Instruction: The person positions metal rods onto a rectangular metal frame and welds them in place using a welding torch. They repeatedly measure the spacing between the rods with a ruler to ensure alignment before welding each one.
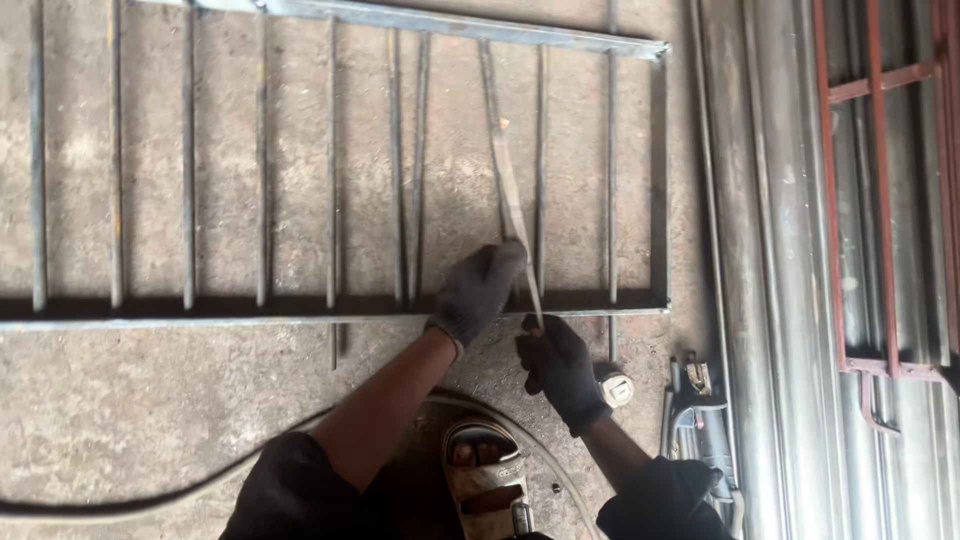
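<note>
A metal grille frame with several upright bars lies flat on the concrete floor. A thin pale strip, like a tape measure blade, runs slanted along one bar from the far rail to the near rail. My left hand, in a dark glove, presses down on the strip near the near rail. My right hand, also gloved, pinches the strip's near end just below the rail.
A tape measure case lies right of my right hand, a grey tool beyond it. Long steel tubes and a red grille lie at right. A dark cable curves past my sandalled foot.
</note>
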